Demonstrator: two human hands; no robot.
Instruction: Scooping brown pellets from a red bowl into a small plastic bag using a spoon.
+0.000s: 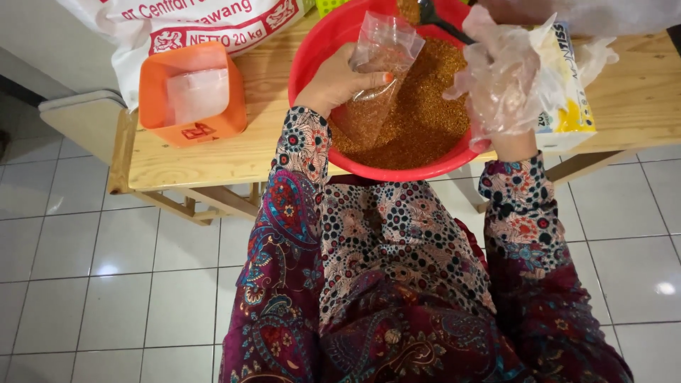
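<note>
Wooden table (213, 152): white sack (177, 21), orange container (191, 92), tissue box (567, 99) beside red basin (312, 50).

A home kitchen corner used for packing food by hand.

The floor (106, 284) is covered with plain white glossy tiles, like in a house. A simple wooden table (213, 152) of light, unpainted planks stands on it, and it is crowded with household things: 1 big red plastic basin (312, 50) full of reddish-brown grains, 1 orange plastic container (191, 92), a large white sack (184, 21) with red print, and a tissue pack (567, 92). The person sits close to the table in a patterned everyday dress (397, 284), not in work uniform.
</note>
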